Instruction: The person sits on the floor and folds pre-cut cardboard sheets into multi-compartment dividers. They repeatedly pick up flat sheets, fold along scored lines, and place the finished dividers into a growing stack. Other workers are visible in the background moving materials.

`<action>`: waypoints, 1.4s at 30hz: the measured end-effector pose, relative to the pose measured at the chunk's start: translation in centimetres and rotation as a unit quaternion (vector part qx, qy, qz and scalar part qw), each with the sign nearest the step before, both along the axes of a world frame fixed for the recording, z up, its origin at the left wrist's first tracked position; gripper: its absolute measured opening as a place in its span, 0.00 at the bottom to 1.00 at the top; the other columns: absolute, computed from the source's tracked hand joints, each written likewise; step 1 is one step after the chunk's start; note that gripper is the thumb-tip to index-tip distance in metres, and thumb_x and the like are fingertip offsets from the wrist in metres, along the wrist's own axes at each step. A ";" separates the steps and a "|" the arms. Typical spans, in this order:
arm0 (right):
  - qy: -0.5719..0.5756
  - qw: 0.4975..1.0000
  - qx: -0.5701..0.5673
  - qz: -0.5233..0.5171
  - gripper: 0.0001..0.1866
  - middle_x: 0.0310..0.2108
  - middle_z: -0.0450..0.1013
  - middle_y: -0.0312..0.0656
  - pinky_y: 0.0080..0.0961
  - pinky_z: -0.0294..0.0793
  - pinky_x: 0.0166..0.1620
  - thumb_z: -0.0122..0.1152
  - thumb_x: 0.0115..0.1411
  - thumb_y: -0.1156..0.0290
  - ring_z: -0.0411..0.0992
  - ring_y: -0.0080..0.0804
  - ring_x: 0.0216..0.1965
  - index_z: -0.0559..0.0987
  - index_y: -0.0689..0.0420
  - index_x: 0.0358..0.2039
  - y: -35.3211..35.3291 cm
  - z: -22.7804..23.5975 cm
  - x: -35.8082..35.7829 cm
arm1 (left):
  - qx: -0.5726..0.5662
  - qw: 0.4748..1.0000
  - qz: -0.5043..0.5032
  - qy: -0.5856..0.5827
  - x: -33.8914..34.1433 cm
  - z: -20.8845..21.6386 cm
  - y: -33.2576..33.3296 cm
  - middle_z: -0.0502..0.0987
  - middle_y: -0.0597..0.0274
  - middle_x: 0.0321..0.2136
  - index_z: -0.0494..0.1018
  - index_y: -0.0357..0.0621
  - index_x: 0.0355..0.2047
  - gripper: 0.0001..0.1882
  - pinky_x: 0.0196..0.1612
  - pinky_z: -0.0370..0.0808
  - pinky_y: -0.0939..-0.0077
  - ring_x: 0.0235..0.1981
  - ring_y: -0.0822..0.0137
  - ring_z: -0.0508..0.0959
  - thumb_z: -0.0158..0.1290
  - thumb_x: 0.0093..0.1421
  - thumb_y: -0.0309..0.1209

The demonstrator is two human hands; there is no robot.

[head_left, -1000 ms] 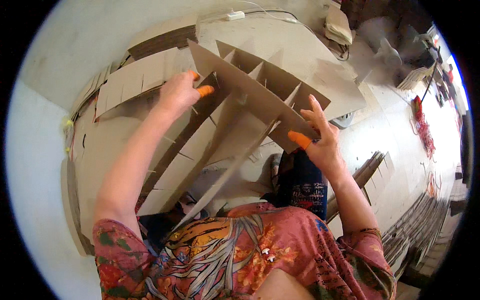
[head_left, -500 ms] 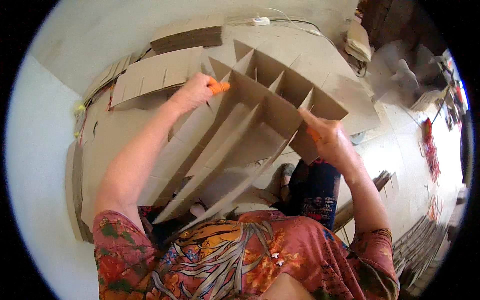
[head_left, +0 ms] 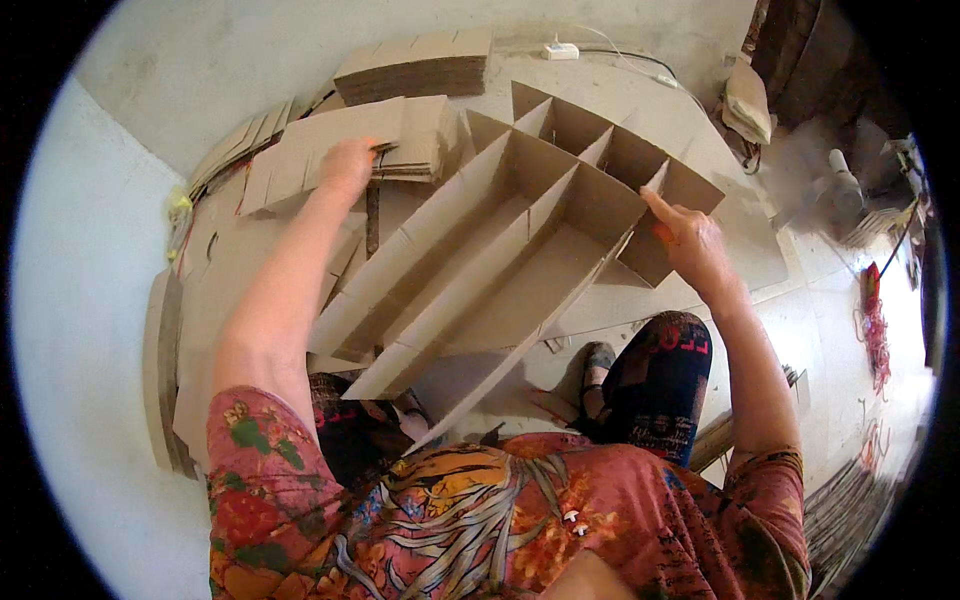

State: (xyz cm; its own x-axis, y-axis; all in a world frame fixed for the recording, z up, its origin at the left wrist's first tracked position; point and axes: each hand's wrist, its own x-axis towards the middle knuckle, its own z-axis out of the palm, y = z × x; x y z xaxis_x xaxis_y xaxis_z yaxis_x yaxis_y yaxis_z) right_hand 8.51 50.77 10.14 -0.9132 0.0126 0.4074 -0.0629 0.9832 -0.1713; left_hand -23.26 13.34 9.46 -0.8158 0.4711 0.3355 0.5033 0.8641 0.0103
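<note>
A partly assembled cardboard divider [head_left: 590, 205] spreads before me, its long strips crossed by slotted pieces into open cells. My right hand [head_left: 692, 248] grips its right side, where two panels cross, with the index finger laid along the edge. Orange covers show on the fingertips of both hands. Away from the divider, my left hand [head_left: 347, 168] is closed on the edge of a slotted cardboard sheet [head_left: 290, 165] on top of a low pile. Its thumb is hidden. The divider's near ends reach back toward my lap.
A taller stack of cut cardboard [head_left: 415, 80] stands by the wall. Flat cardboard sheets [head_left: 215, 290] lie at the left. A white power strip [head_left: 561, 50] and its cable are at the back. Red string [head_left: 873, 330] hangs on the right, above bundled cardboard strips [head_left: 850, 520].
My left hand has let go of the divider's far left corner and moved left to the pile of slotted sheets. My right hand stays on the divider, which now sits steadier.
</note>
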 end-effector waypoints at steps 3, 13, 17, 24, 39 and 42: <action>0.099 0.994 -0.034 -0.001 0.24 0.31 0.74 0.49 0.35 0.72 0.39 0.56 0.55 0.72 0.73 0.47 0.33 0.68 0.55 0.54 -1.4 1.4 0.6 | 0.060 0.995 0.046 -0.067 -0.4 2.0 -1.7 0.77 0.49 0.26 0.77 0.46 0.35 0.12 0.32 0.70 0.60 0.26 0.53 0.76 0.52 0.57 0.39; -0.022 0.604 -0.787 0.126 0.18 0.34 0.76 0.44 0.20 0.70 0.39 0.54 0.58 0.67 0.72 0.24 0.37 0.74 0.69 0.42 -10.1 6.9 -1.2 | 0.188 0.879 -0.428 0.095 17.4 6.2 6.5 0.74 0.53 0.45 0.73 0.42 0.45 0.17 0.46 0.72 0.71 0.43 0.57 0.76 0.53 0.53 0.24; 0.091 0.745 -0.660 0.004 0.11 0.33 0.76 0.40 0.20 0.70 0.34 0.55 0.57 0.70 0.72 0.23 0.33 0.78 0.63 0.38 -7.6 6.0 0.1 | 0.184 0.858 -0.473 0.076 19.7 7.0 8.8 0.72 0.54 0.48 0.72 0.42 0.46 0.20 0.47 0.72 0.69 0.45 0.56 0.74 0.58 0.52 0.30; 0.146 0.889 -0.435 -0.010 0.08 0.30 0.76 0.34 0.20 0.70 0.37 0.60 0.54 0.75 0.71 0.19 0.34 0.79 0.62 0.36 -6.3 5.2 5.9 | 0.507 0.804 -0.130 -0.281 8.0 6.7 5.2 0.77 0.56 0.36 0.70 0.36 0.47 0.21 0.38 0.72 0.79 0.34 0.71 0.75 0.57 0.56 0.32; 0.089 0.903 -0.421 0.014 0.08 0.24 0.74 0.32 0.18 0.67 0.31 0.56 0.58 0.75 0.64 0.16 0.28 0.78 0.61 0.38 -6.4 3.5 6.3 | 0.431 0.842 -0.099 -0.310 8.0 3.1 5.2 0.77 0.60 0.33 0.74 0.32 0.41 0.14 0.36 0.71 0.80 0.31 0.74 0.74 0.52 0.59 0.31; 0.047 0.900 -0.433 -0.003 0.09 0.25 0.73 0.33 0.18 0.67 0.32 0.55 0.58 0.75 0.63 0.15 0.29 0.77 0.62 0.39 -6.4 3.0 5.8 | 0.400 0.848 -0.058 -0.342 6.9 0.8 4.3 0.77 0.59 0.33 0.74 0.33 0.40 0.13 0.37 0.71 0.79 0.32 0.73 0.74 0.52 0.59 0.30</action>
State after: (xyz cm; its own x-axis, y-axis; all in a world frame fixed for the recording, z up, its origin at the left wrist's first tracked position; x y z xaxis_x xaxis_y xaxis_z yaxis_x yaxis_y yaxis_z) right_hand 14.35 44.32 13.17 -0.8744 0.3674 0.3169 -0.1115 0.4834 -0.8683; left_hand -16.34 17.64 10.21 -0.9123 0.4060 0.0529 0.2242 0.3871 0.8944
